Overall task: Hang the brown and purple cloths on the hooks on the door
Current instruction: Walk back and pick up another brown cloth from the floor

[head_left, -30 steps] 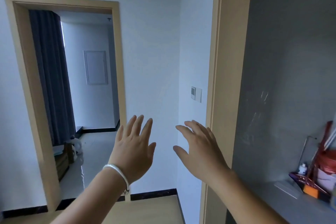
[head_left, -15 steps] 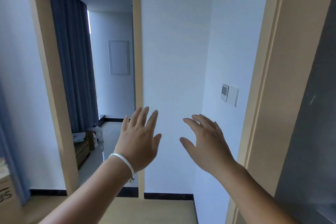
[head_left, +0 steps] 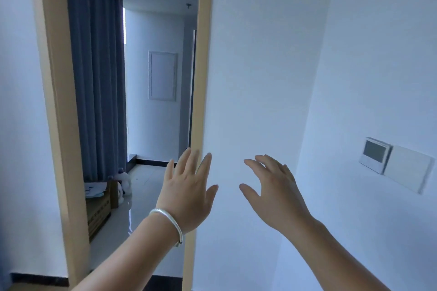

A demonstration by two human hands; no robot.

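I stand in a narrow passage of smooth white walls [head_left: 260, 54]. Ahead on the left, a doorway framed in pale wood [head_left: 50, 101] opens into another room with a glossy light tiled floor [head_left: 146, 186], a long blue-grey curtain [head_left: 97, 78] falling in even folds, and a flat white panel [head_left: 162, 76] set in the far wall. Low by the curtain sits a wooden crate [head_left: 99, 210] with papers on top, and a small white rounded object [head_left: 126, 183] just beside it, too small to identify. On the wall to my right are a small screen panel [head_left: 374, 155] and a plain white switch plate [head_left: 409, 173], touching side by side. A dark skirting strip [head_left: 35, 280] runs along the floor.

My left hand [head_left: 186, 196] is raised, palm away, fingers straight and spread, holding nothing; a smooth silver bangle [head_left: 168, 222] circles that wrist. My right hand [head_left: 274, 191] is raised beside it, fingers loosely extended, also bare. The two are near each other but apart.

The brown and purple cloths, and the hooks, lie outside my view.
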